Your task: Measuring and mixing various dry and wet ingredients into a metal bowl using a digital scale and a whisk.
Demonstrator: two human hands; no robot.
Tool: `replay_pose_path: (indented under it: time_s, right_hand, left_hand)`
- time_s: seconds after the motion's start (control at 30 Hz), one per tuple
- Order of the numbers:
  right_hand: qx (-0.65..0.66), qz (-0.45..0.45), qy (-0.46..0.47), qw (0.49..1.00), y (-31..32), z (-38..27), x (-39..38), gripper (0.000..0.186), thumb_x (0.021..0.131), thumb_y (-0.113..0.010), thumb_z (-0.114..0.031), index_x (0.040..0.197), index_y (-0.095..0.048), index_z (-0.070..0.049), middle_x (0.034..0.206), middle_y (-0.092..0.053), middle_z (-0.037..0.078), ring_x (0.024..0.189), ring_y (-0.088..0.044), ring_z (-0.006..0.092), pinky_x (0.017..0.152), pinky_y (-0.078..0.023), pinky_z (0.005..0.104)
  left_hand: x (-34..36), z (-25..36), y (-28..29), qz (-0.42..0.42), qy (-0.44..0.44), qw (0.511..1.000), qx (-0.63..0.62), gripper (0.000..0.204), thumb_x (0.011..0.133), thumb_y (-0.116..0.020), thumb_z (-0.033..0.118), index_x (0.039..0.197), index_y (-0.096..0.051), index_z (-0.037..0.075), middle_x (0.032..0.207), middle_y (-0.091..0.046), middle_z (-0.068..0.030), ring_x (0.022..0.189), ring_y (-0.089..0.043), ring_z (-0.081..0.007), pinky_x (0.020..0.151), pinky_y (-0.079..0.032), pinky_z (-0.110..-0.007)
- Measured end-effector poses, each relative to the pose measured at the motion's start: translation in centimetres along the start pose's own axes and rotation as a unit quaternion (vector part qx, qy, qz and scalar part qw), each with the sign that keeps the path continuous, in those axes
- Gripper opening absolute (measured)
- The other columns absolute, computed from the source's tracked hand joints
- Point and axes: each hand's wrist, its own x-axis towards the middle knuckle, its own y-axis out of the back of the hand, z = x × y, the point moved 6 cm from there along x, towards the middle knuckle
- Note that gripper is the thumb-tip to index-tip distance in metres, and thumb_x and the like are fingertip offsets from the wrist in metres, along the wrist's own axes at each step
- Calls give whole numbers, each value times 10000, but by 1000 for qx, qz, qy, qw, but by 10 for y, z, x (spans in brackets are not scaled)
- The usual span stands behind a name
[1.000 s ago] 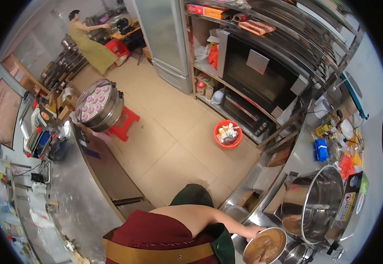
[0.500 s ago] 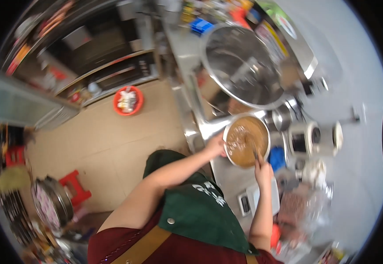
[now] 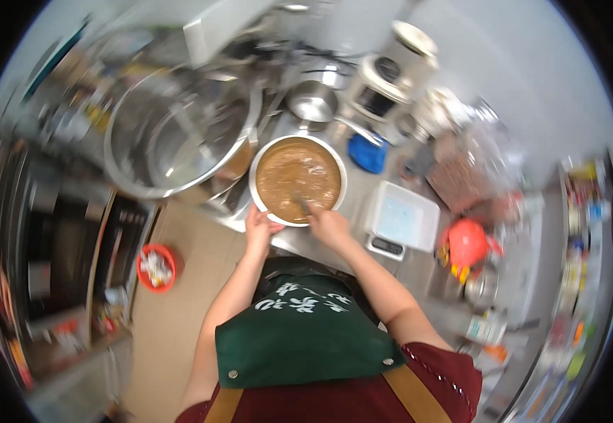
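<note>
A round bowl with a pale rim stands on the steel counter, filled with glossy brown batter. My left hand grips the rim at its near left, fingers closed around the edge. At the near right rim, my right hand is closed around a stirring tool. Its lower end is sunk in the batter, so its kind cannot be told. Swirl marks show on the surface.
Left of the bowl is a large steel basin; behind it, a small steel pot. To the right are a blue cloth-like item, a kitchen scale with a white tray, and an orange bag. A red bin stands on the floor.
My view and body have turned to the right, so the counter now lies ahead. The tool and my right hand have shifted around the bowl to its near side; both hands keep hold.
</note>
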Motion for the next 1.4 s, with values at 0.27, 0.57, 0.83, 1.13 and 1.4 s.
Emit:
replay_pose_path:
  time_s: [0.27,0.57,0.83,1.13,1.4]
  right_hand:
    - [59,125,-67,988,5,0,-26,502,792,-518,-327,1191,-404,-43,759,-596,166,679,-590,314,583,-454,418]
    - [80,428,-313,844,25,119,-174,214,778,-531,-225,911,-559,-60,754,-575,116,651,-568,305,549,-442,401]
    - [117,389,-364,838,-38,188,-223,181,732,-546,-134,890,-570,-47,811,-572,115,747,-560,303,638,-447,381]
    - [293,436,-283,803,-39,286,-142,225,749,-532,-107,956,-589,-41,924,-543,125,872,-530,278,759,-426,340]
    - [256,390,-248,849,-37,264,-124,205,763,-510,-112,943,-608,-93,953,-545,76,894,-531,261,766,-425,335]
  left_hand:
    - [26,23,5,-43,-3,997,62,479,873,-370,47,1314,-183,27,879,-557,-127,577,-572,-139,491,-503,-225]
    - [5,-2,57,-87,71,987,118,429,902,-398,301,1222,-333,23,714,-503,-56,589,-569,-183,555,-486,-275]
    - [-67,-36,96,-72,154,959,226,308,897,-407,307,1025,-429,28,667,-467,-41,531,-545,-166,479,-450,-241]
    - [-127,-38,124,23,93,966,240,287,894,-421,279,1017,-446,21,689,-476,-49,527,-543,-164,477,-446,-245]
    - [-217,-65,175,187,89,959,195,259,893,-421,260,1000,-454,26,679,-481,-44,541,-550,-163,486,-449,-243]
